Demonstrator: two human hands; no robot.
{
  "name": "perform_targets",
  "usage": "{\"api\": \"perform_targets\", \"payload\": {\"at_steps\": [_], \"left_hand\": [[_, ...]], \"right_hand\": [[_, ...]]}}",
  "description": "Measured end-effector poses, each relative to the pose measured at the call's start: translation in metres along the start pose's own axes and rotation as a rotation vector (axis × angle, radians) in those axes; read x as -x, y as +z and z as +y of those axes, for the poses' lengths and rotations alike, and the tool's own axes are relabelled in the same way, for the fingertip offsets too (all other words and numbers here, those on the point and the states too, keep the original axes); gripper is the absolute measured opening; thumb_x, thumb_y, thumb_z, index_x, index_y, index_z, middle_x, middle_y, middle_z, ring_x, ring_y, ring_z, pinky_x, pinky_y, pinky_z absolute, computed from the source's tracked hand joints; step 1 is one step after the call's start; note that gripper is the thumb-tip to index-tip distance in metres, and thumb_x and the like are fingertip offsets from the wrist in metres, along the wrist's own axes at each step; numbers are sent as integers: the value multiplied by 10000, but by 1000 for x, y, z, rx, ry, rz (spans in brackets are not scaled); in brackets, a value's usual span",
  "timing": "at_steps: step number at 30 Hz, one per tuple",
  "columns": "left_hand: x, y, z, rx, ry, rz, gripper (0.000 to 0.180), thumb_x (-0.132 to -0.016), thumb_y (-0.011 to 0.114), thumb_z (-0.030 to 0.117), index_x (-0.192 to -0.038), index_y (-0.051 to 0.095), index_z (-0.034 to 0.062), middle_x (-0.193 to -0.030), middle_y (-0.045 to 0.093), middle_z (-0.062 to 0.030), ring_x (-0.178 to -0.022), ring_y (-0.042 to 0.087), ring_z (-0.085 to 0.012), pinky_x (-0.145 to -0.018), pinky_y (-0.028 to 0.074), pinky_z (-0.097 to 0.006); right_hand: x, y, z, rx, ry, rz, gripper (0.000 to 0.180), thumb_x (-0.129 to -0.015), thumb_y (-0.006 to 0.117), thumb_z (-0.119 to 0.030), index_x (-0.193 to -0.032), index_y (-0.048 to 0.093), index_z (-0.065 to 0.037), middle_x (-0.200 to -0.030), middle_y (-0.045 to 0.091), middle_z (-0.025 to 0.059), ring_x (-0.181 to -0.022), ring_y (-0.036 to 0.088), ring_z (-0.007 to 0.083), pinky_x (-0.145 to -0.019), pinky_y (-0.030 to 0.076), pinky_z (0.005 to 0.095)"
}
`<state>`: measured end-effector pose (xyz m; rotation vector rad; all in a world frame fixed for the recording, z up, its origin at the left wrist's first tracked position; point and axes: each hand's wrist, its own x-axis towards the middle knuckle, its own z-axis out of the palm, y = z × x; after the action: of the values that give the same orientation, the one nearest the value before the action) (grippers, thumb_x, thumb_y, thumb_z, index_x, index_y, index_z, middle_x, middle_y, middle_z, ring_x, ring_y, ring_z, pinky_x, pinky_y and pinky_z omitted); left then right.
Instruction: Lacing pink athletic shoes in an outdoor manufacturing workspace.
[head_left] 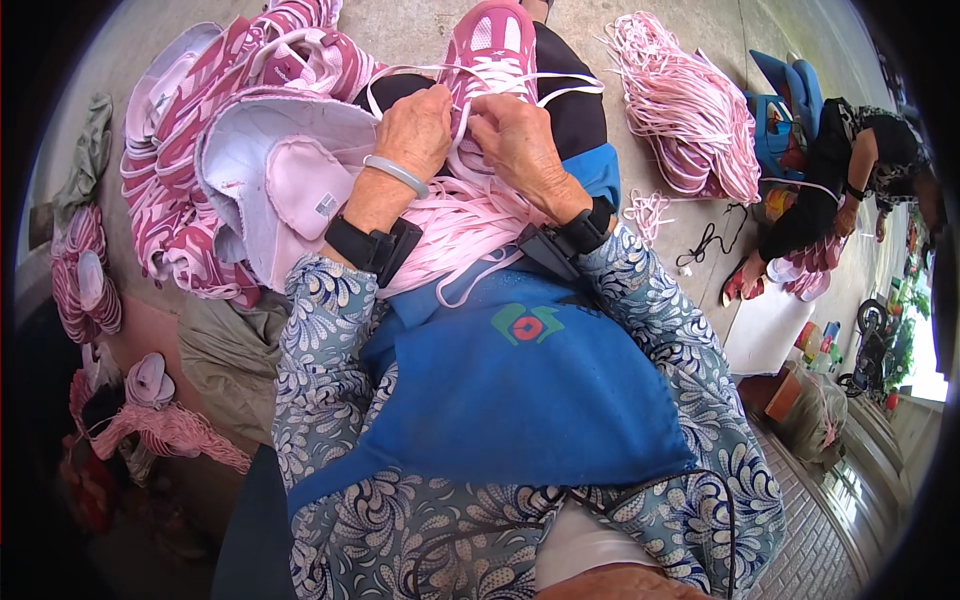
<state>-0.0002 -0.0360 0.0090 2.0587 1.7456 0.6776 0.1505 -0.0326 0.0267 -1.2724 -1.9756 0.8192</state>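
A pink shoe upper (462, 62) with white mesh on its toe rests over my knees, toe pointing away from me. A pale shoelace (572, 80) threads across its front and loops out on both sides. My left hand (418, 132) is closed at the shoe's left edge, its fingertips pinching the lace. On the other side my right hand (522, 142) is closed too, thumb and fingers pinched on the lace near the opening. The exact grip of both is partly hidden by the fingers. Below my hands, a bundle of pale pink laces (465, 222) lies in my lap on the blue apron (530, 400).
Pink shoe uppers (185, 130) pile up at the left, beside one large pale-lined upper (235, 150). A heap of laced uppers (685, 120) lies on the floor at the right. Another person (865, 170) works farther right, near a blue plastic chair (775, 120).
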Motion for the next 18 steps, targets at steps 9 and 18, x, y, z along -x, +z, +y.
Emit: {"api": "perform_targets", "payload": {"at_steps": [9, 18], "left_hand": [[2, 5, 11, -12, 24, -23, 167, -886, 456, 178, -866, 527, 29, -826, 599, -198, -779, 590, -397, -667, 474, -481], [11, -11, 19, 120, 229, 361, 133, -826, 586, 143, -867, 564, 18, -726, 558, -175, -723, 579, -365, -638, 458, -435]], "right_hand": [[2, 11, 12, 185, -9, 9, 112, -772, 539, -85, -787, 533, 26, -802, 575, 229, -755, 567, 396, -678, 454, 457], [9, -16, 8, 300, -189, -25, 110, -765, 560, -76, -816, 504, 4, -744, 541, 193, -705, 572, 367, -589, 480, 423]]}}
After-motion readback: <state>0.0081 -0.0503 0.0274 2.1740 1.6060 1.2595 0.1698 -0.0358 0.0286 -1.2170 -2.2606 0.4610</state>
